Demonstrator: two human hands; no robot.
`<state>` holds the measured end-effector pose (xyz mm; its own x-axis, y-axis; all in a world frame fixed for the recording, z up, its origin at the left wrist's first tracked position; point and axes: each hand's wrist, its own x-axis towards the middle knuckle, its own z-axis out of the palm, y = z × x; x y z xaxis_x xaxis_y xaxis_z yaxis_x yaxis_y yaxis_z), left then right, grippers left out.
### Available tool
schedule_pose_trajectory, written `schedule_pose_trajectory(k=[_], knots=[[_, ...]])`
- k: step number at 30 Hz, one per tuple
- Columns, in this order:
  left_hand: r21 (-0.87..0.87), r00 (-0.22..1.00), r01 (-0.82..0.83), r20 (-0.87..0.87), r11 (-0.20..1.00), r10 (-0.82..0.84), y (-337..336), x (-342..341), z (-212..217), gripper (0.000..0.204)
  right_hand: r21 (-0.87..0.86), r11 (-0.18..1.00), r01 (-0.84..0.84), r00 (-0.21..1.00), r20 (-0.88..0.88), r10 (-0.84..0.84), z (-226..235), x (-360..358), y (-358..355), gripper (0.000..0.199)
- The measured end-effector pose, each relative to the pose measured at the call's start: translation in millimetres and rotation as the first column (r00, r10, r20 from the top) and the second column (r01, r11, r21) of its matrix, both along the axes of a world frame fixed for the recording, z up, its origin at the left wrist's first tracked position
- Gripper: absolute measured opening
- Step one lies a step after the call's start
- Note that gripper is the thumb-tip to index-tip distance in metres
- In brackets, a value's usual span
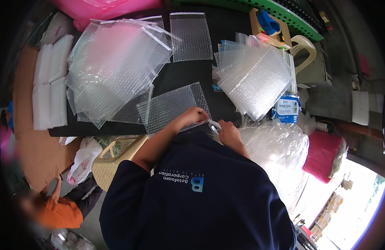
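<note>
A clear bubble wrap pouch point(169, 103) lies tilted at the near edge of the black table, just in front of me. My left hand point(194, 116) is closed in a pinch at its near right corner, and the forearm crosses over its near side. Close by on the right, my right hand point(229, 132) is closed around a white ring-shaped roll, apparently tape point(215, 126). A short white strip shows between the roll and my left fingertips. The exact grip of the left fingertips is too small to see.
A large fanned pile of bubble pouches point(117, 79) covers the table's left, and another pile point(257, 79) the right. One pouch point(190, 37) lies at the back. Stacked pouches point(50, 83) stand far left. A blue-and-white box point(286, 109) stands right. A person in orange point(61, 212) is lower left.
</note>
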<state>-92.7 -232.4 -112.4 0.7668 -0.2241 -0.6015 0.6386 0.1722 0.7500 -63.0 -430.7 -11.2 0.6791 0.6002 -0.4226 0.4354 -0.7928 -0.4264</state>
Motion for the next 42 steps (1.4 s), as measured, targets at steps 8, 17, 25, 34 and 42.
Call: schedule_pose_trajectory(k=[8, 17, 25, 34, 42], knots=[[0.549, 0.63, -0.517, 0.763, 0.656, -0.142, 37, 50, -16, 0.013, 0.328, 0.913, 0.242, 0.96, 0.053, -0.274, -22, -24, -10, 0.04], [0.749, 0.669, -0.465, 0.646, 0.471, -0.367, 60, 74, -36, 0.018, 0.152, 0.966, 0.209, 0.973, -0.13, -0.19, -39, -23, -15, 0.045], [0.789, 0.728, -0.394, 0.581, 0.471, -0.364, 63, 82, -41, 0.021, 0.025, 0.991, 0.135, 0.963, -0.238, -0.125, -38, -14, -2, 0.051], [0.79, 0.724, -0.402, 0.584, 0.463, -0.367, 62, 83, -39, 0.024, 0.06, 0.994, 0.09, 0.98, -0.181, -0.078, -56, -14, -4, 0.056], [0.796, 0.73, -0.39, 0.574, 0.464, -0.371, 60, 84, -33, 0.023, -0.067, 0.997, 0.048, 0.974, -0.216, -0.062, -60, -9, 2, 0.057]])
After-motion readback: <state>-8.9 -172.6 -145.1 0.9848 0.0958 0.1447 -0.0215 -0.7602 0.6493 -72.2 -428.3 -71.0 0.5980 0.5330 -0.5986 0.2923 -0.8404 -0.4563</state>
